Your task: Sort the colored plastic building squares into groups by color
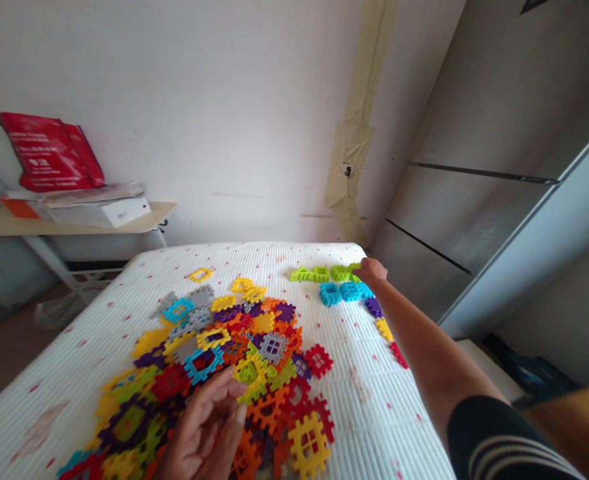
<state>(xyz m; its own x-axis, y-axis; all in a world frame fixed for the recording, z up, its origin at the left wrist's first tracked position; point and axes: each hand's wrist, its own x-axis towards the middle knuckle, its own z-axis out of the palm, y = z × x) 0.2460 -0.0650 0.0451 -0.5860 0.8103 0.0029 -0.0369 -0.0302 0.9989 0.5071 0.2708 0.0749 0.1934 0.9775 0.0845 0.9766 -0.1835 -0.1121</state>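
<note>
A heap of colourful plastic interlocking tiles (224,360) covers the near middle of a white dotted mattress (354,400). My left hand (202,430) hovers over the heap's near edge, fingers curled with the tips close together beside a lime tile (249,373); nothing is clearly held. My right hand (370,270) reaches to the far right corner, fingers closed on the end of a row of lime green tiles (322,273). A row of blue tiles (342,292) lies just in front, then single purple (373,307), yellow (384,329) and red (398,355) tiles beside my forearm.
A lone yellow tile (200,274) lies at the far side of the mattress. A light shelf table (74,223) at the left carries a red bag (49,152) and a white box (99,212). Grey wardrobe panels (499,187) stand at the right.
</note>
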